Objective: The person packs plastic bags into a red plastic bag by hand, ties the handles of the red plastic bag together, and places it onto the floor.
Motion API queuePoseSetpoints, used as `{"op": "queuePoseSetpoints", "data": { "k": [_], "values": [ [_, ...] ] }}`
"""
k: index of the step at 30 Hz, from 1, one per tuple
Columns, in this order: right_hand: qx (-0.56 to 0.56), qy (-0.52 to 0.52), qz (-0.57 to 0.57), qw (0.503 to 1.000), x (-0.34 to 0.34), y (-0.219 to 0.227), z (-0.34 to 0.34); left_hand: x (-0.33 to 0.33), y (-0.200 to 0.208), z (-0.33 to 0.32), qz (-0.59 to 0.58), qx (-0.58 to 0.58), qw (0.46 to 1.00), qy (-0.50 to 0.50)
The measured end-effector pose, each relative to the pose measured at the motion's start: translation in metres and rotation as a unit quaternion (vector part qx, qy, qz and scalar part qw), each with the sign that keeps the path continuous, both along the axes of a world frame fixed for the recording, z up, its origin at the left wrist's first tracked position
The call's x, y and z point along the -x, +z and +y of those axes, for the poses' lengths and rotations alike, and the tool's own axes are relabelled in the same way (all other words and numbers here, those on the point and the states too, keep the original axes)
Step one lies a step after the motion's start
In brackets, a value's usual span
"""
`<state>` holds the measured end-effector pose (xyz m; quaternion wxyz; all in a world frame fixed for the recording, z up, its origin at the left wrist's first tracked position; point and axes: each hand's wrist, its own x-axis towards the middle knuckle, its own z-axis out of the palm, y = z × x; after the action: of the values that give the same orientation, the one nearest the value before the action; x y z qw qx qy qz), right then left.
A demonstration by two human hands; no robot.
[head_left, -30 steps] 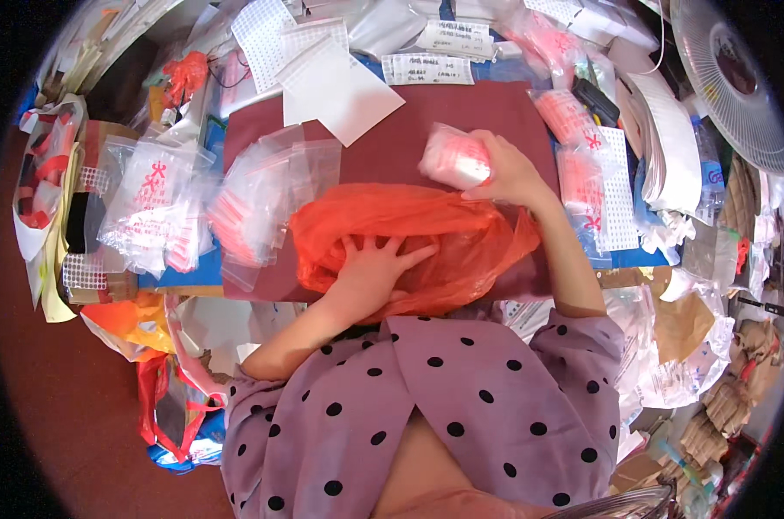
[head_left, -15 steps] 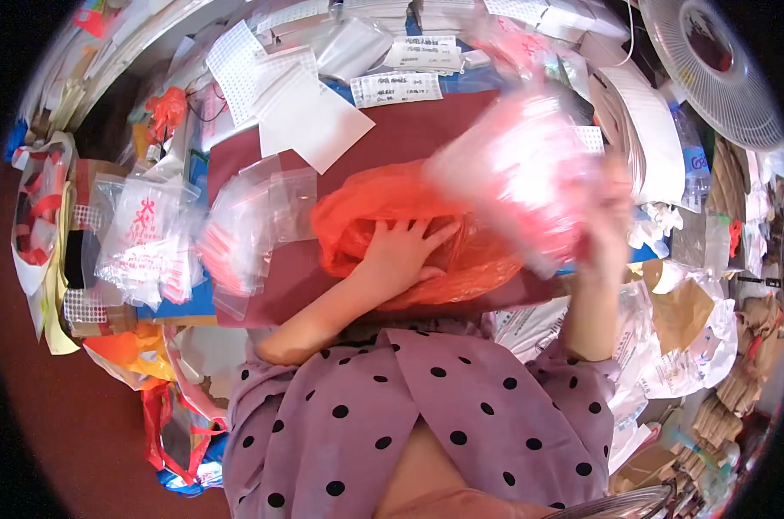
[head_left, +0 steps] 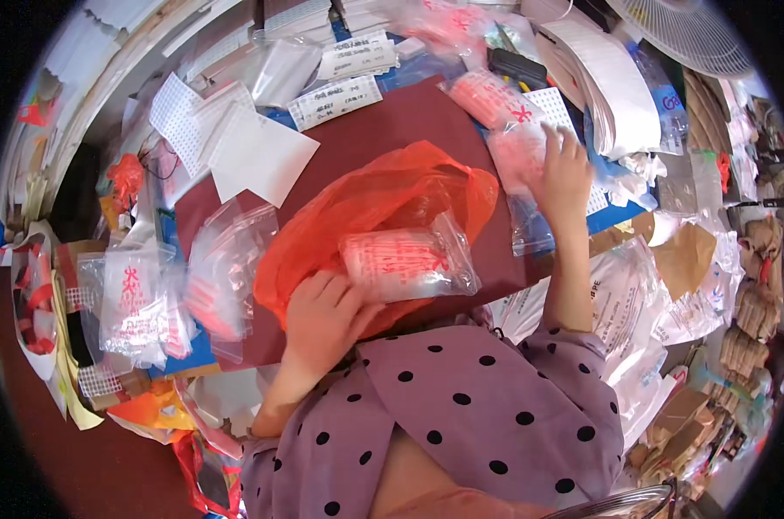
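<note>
Left hand point(head_left: 323, 318) sits at red bag point(head_left: 323, 227) beside clear packet point(head_left: 396, 264), right hand point(head_left: 567, 182) at another packet point(head_left: 513, 156) — can't tell if fingers grip either

Looks like a cramped packing workshop. Desk point(head_left: 619, 216) crowded with clear zip bags point(head_left: 409, 264) printed in red, a red plastic bag point(head_left: 383, 177), dotted white sheets point(head_left: 174, 117), written slips point(head_left: 336, 102), stacked paper point(head_left: 608, 95). Fan point(head_left: 690, 35) at far right; brown paper point(head_left: 757, 316) piled below. Home or commercial premises: can't tell.
</note>
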<state>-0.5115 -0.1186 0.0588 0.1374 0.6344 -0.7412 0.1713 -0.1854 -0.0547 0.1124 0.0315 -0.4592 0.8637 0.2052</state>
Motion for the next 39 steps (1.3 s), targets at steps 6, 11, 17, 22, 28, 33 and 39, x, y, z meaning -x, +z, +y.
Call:
{"op": "queuePoseSetpoints", "data": {
  "k": [6,11,17,22,28,33,39],
  "values": [
    [0.036,0.023,-0.115,0.992,0.000,-0.036,0.017,0.040,-0.040,-0.019,0.053,0.147,0.985,-0.073],
    [0.082,-0.017,-0.565,0.821,0.024,-0.004,0.033,0.027,-0.055,-0.036,0.177,-0.013,0.984,0.004],
    [0.184,0.396,-0.449,0.779,-0.058,0.056,0.049,0.030,-0.025,-0.019,0.120,0.147,0.979,0.077],
    [-0.086,0.579,-0.279,0.762,-0.112,0.029,0.018,0.016,-0.045,0.005,0.166,0.177,0.969,0.055],
    [-0.094,0.418,-0.473,0.770,-0.085,0.040,-0.027,-0.004,-0.069,0.035,0.003,0.324,0.946,0.025],
    [0.146,0.106,-0.007,0.984,0.003,-0.031,-0.095,0.004,-0.060,0.028,-0.033,0.320,0.945,-0.053],
    [0.053,0.070,-0.191,0.978,0.040,-0.038,-0.085,-0.008,-0.040,0.010,0.156,0.228,0.961,0.031]
  ]
}}
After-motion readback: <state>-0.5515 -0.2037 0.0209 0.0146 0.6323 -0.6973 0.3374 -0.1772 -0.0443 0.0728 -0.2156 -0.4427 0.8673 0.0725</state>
